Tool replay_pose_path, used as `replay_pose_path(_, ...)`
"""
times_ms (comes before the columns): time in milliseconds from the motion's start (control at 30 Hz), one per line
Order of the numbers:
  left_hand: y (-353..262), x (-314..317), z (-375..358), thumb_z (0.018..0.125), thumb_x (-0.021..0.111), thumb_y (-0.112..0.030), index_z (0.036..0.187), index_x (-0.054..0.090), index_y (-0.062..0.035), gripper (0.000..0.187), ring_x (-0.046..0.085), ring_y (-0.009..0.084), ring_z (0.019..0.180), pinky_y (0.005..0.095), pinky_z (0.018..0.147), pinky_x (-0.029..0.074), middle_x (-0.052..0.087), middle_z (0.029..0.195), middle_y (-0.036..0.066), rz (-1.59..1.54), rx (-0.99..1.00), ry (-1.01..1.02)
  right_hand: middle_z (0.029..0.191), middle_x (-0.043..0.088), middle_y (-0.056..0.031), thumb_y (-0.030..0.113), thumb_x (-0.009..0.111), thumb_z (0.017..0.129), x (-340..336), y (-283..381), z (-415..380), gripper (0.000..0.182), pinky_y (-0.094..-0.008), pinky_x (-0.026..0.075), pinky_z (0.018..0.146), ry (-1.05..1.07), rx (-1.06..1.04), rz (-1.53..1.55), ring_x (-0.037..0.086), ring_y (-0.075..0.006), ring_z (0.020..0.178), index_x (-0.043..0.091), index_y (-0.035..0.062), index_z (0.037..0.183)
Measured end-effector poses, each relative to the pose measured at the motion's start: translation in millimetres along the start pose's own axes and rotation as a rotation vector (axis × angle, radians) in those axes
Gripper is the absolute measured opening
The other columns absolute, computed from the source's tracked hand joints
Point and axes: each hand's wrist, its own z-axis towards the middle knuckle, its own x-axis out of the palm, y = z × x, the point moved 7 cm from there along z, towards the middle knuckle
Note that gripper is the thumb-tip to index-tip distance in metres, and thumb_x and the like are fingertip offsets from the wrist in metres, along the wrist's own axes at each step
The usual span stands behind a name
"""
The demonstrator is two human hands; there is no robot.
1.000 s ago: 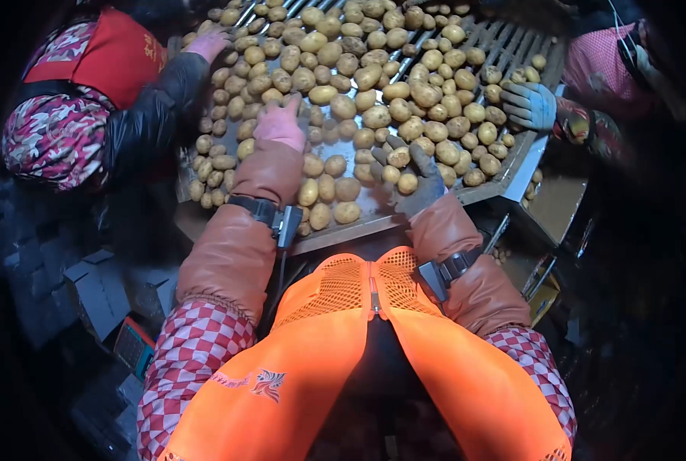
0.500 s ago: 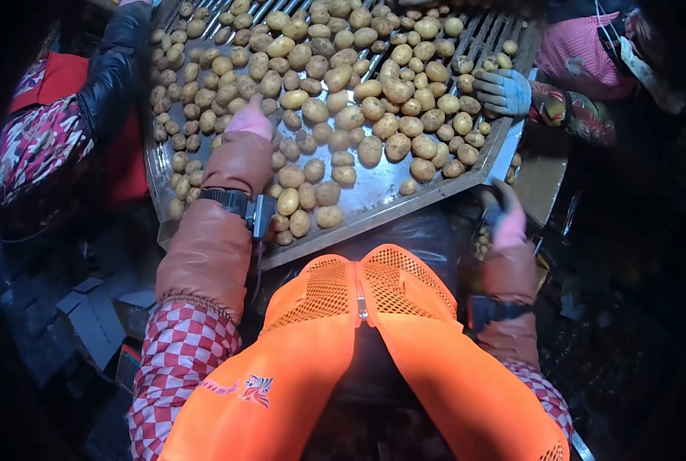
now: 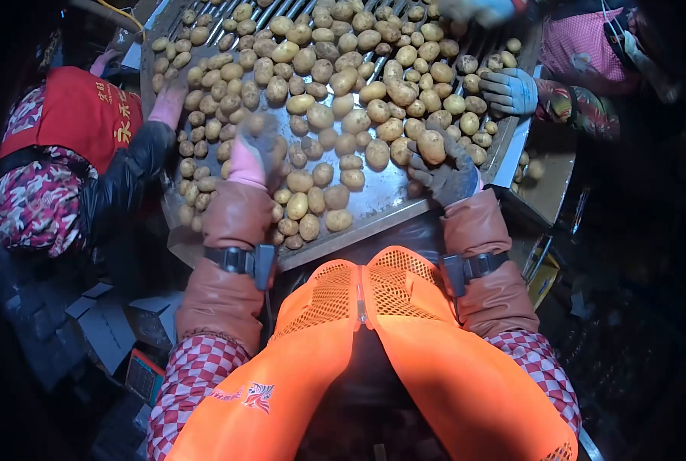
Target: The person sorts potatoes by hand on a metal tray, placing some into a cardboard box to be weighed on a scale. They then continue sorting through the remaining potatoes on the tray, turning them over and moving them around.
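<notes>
Many potatoes (image 3: 318, 115) lie spread over a metal sorting table (image 3: 373, 192). My right hand (image 3: 452, 178), in a dark-palmed glove, is at the table's near right edge with its fingers curled round a large potato (image 3: 431, 147). Over the potatoes on the left is my left hand (image 3: 254, 154), in a pink and grey glove. Motion smears its fingers, so I cannot make out whether it holds anything.
A co-worker's blue-gloved hand (image 3: 508, 92) rests on the right edge; another blurred gloved hand (image 3: 477, 9) is at the top. On the left, a person in a red vest (image 3: 89, 107) reaches in. An open cardboard box (image 3: 546, 180) stands below right.
My right hand has come up from beside the box to the table and taken hold of a potato. My left hand has shifted slightly down. The person on the left has leaned in.
</notes>
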Motion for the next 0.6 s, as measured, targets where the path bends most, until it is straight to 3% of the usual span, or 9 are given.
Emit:
replay_pose_path(33, 11.1, 21.8, -9.3, 0.097, 0.057, -0.017, 0.131, 0.054, -0.0053, 0.036, 0.063, 0.0205, 0.089, 0.0311, 0.073, 0.054, 0.064, 0.110, 0.013, -0.781, -0.382, 0.075, 0.133, 0.056, -0.0195, 0.034, 0.055, 0.098, 5.5, -8.6, 3.0, 0.051, -0.0536, 0.049, 0.101, 0.120, 0.044, 0.199, 0.057, -0.0376, 0.119, 0.048, 0.0079, 0.142)
replay_pose_path(100, -20.8, 57.4, -26.1, 0.097, 0.057, -0.023, 0.131, 0.055, -0.0090, 0.036, 0.062, 0.0219, 0.086, 0.0323, 0.068, 0.053, 0.063, 0.109, 0.012, -1.424, -0.661, 0.145, 0.134, 0.054, -0.0205, 0.036, 0.055, 0.099, 13.7, -19.6, 11.8, 0.051, -0.0572, 0.047, 0.102, 0.098, 0.024, 0.299, 0.055, -0.0399, 0.120, 0.048, 0.0081, 0.141)
replay_pose_path(167, -49.7, 82.8, -28.3, 0.096, 0.059, -0.026, 0.132, 0.055, -0.0119, 0.039, 0.062, 0.0247, 0.088, 0.0346, 0.069, 0.054, 0.063, 0.112, 0.013, -1.230, -0.493, 0.137, 0.143, 0.048, -0.0186, 0.042, 0.053, 0.099, 32.5, -39.5, 11.2, 0.051, -0.0547, 0.046, 0.103, -0.171, 0.026, 0.324, 0.050, -0.0353, 0.129, 0.049, 0.0100, 0.140)
replay_pose_path(200, -61.0, 94.5, -30.0, 0.095, 0.061, -0.026, 0.134, 0.054, -0.0119, 0.042, 0.063, 0.0266, 0.090, 0.0365, 0.072, 0.055, 0.062, 0.114, 0.014, -1.060, -0.419, 0.139, 0.143, 0.048, -0.0181, 0.044, 0.052, 0.099, 39.3, -49.9, 17.0, 0.053, -0.0531, 0.044, 0.105, -0.168, 0.048, 0.389, 0.049, -0.0347, 0.129, 0.049, 0.0098, 0.140)
replay_pose_path(267, -116.0, 87.6, -34.4, 0.093, 0.065, -0.026, 0.140, 0.048, -0.0109, 0.052, 0.065, 0.0305, 0.096, 0.0391, 0.078, 0.055, 0.062, 0.118, 0.019, -0.502, -0.257, 0.200, 0.142, 0.049, -0.0170, 0.047, 0.050, 0.099, 63.6, -79.3, 34.6, 0.056, -0.0498, 0.041, 0.108, 0.267, 0.173, 0.734, 0.049, -0.0334, 0.129, 0.049, 0.0093, 0.140)
replay_pose_path(333, -179.2, 68.3, -45.8, 0.090, 0.068, -0.034, 0.141, 0.048, -0.0089, 0.061, 0.060, 0.0400, 0.115, 0.0445, 0.096, 0.049, 0.056, 0.129, 0.026, 0.066, 0.033, 0.182, 0.142, 0.049, -0.0159, 0.051, 0.049, 0.099, 82.1, -88.8, 31.4, 0.060, -0.0466, 0.038, 0.111, 0.438, 0.247, 0.840, 0.048, -0.0321, 0.129, 0.048, 0.0089, 0.141)
replay_pose_path(400, -181.0, 76.6, -54.6, 0.090, 0.065, -0.038, 0.140, 0.050, -0.0083, 0.059, 0.058, 0.0421, 0.117, 0.0461, 0.098, 0.048, 0.055, 0.133, 0.024, 0.110, 0.005, 0.350, 0.142, 0.049, -0.0154, 0.051, 0.049, 0.099, 76.4, -91.4, 26.7, 0.060, -0.0458, 0.038, 0.112, 0.214, 0.196, 0.696, 0.048, -0.0323, 0.129, 0.048, 0.0082, 0.141)
replay_pose_path(500, -186.2, 66.9, -59.1, 0.089, 0.065, -0.038, 0.138, 0.052, -0.0094, 0.058, 0.056, 0.0416, 0.118, 0.0474, 0.098, 0.048, 0.054, 0.135, 0.021, 0.111, 0.194, 0.402, 0.142, 0.050, -0.0147, 0.051, 0.050, 0.098, 56.1, -89.7, 17.0, 0.061, -0.0446, 0.037, 0.112, -0.125, 0.111, 0.467, 0.048, -0.0326, 0.130, 0.048, 0.0071, 0.141)
replay_pose_path(600, -213.5, 51.0, -72.7, 0.088, 0.066, -0.038, 0.133, 0.057, -0.0132, 0.053, 0.055, 0.0402, 0.116, 0.0475, 0.096, 0.047, 0.056, 0.131, 0.019, 0.346, 0.531, 0.195, 0.139, 0.052, -0.0159, 0.050, 0.051, 0.098, 33.7, -98.0, 20.2, 0.060, -0.0459, 0.038, 0.112, -0.012, 0.077, 0.621, 0.050, -0.0330, 0.127, 0.048, 0.0080, 0.140)
